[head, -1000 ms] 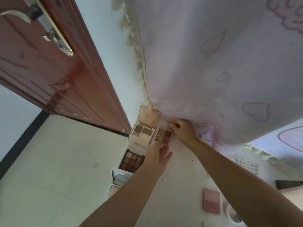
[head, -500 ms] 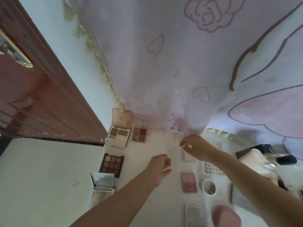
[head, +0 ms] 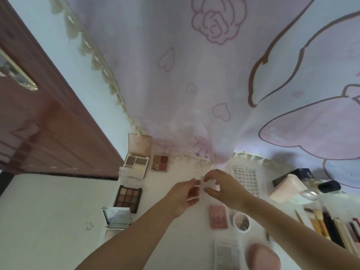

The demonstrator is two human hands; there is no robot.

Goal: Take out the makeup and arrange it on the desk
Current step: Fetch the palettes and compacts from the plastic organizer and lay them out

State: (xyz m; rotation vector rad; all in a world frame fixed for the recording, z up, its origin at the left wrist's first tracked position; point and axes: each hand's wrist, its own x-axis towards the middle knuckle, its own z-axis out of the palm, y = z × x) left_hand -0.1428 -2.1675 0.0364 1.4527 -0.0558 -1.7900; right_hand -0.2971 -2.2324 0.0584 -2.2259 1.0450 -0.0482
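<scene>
Both hands meet over the middle of the white desk [head: 175, 246], holding a small clear case [head: 209, 187] between them: the left hand [head: 184, 195] pinches its left end with thumb and fingertips, and the right hand [head: 226, 189] curls thumb and fingers round its right end (what the case contains is too blurred to tell). Along the desk's left edge lie the arranged pieces: an open compact [head: 137, 162] with its pink lid raised at the far left corner, a four-pan palette [head: 160, 163] just beside it to the right, a dark nine-pan palette [head: 127, 197] nearer, and an open mirrored case [head: 116, 217] nearest. Below the hands, toward the near edge, lie a pink palette [head: 218, 217] and, just to its right, a small round jar [head: 241, 222]. A clear sheet of dots [head: 246, 177] lies at the far edge right of the hands, a pink box [head: 288, 187] beyond it, and brushes [head: 331, 227] at the right edge. A lilac cloth [head: 194, 84] printed with hearts and a rose hangs behind the desk.
</scene>
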